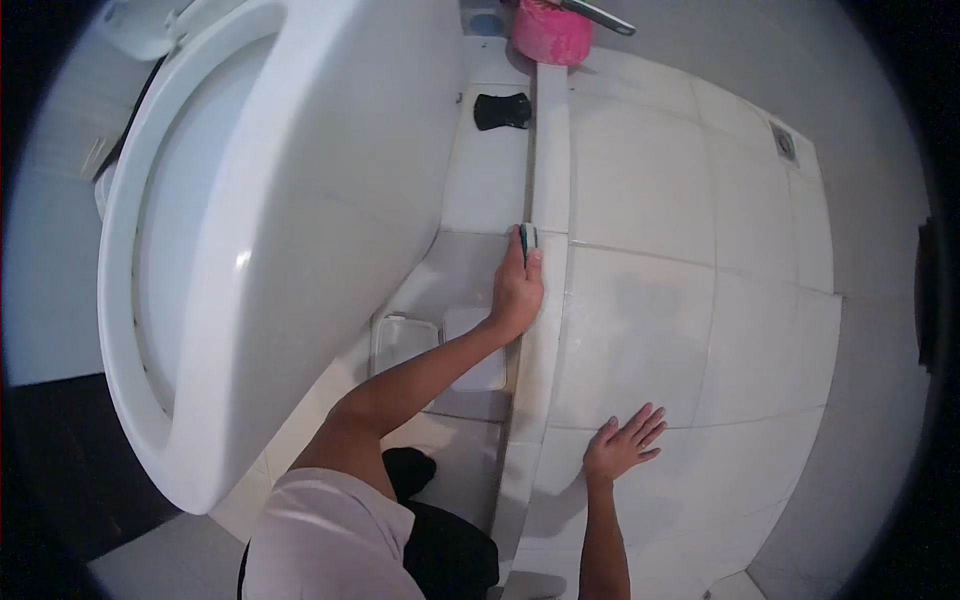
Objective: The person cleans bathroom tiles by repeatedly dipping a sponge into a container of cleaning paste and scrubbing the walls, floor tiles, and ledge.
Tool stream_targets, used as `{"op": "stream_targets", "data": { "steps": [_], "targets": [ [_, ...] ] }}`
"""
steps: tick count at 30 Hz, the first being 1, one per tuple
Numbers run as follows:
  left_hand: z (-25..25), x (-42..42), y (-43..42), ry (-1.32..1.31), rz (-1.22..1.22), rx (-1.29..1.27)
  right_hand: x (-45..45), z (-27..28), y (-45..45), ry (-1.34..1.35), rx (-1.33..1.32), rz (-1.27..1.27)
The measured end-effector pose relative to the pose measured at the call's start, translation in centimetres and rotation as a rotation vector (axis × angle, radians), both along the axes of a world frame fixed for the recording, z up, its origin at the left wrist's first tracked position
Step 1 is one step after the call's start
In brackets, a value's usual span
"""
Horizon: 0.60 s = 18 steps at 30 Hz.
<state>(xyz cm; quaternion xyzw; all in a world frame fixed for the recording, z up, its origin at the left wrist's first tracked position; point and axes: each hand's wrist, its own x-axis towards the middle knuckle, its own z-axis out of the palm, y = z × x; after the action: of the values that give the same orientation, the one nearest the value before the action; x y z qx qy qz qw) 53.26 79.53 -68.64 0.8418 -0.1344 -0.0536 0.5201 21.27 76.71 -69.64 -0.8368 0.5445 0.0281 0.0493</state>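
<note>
My left hand [517, 295] grips a small green and white scrubber [529, 240], its fingers on one side and thumb on the other. The scrubber rests on the narrow white ledge [552, 180] between the lower floor strip and the broad tiles. Palm down, my right hand [625, 447] lies on the white tiled surface [640, 340] with its fingers spread, holding nothing.
A large white toilet-like fixture [330, 200] fills the left side. Beyond my left hand are a black object [502, 111] and a pink container [552, 38] with a handled tool [598, 16] across it. A clear tray [405, 345] lies near my left forearm; a drain [784, 145] is at upper right.
</note>
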Motion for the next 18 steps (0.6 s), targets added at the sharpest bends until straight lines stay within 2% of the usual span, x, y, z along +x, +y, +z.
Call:
{"op": "stream_targets", "data": {
  "steps": [2,8,11,12,15,16,18],
  "targets": [
    [1.9,0.2,-0.2,0.202,-0.019,0.035,-0.1,-0.2,0.0,0.018,0.004,0.020],
    [1.1,16.4,-9.9,-0.100,-0.024,0.146,-1.2,-1.5,-0.3,-0.026,0.006,0.023],
    [0.6,19.2,-12.0,-0.110,0.033,0.153,-1.5,-1.4,-0.3,-0.019,0.003,0.039],
    [0.8,19.4,-12.6,-0.091,0.089,0.129,-1.5,-1.2,-0.3,-0.023,0.001,0.034],
    [0.9,13.1,-8.1,0.116,-0.066,0.161,-1.3,-1.2,-0.5,-0.016,0.015,0.007],
    [0.3,8.6,-5.8,0.009,-0.051,0.164,-1.4,-1.3,-0.3,-0.017,0.020,0.014],
    [0.4,4.2,-3.1,0.049,-0.077,0.147,-1.2,-1.8,-0.6,-0.020,0.024,0.011]
  ]
}}
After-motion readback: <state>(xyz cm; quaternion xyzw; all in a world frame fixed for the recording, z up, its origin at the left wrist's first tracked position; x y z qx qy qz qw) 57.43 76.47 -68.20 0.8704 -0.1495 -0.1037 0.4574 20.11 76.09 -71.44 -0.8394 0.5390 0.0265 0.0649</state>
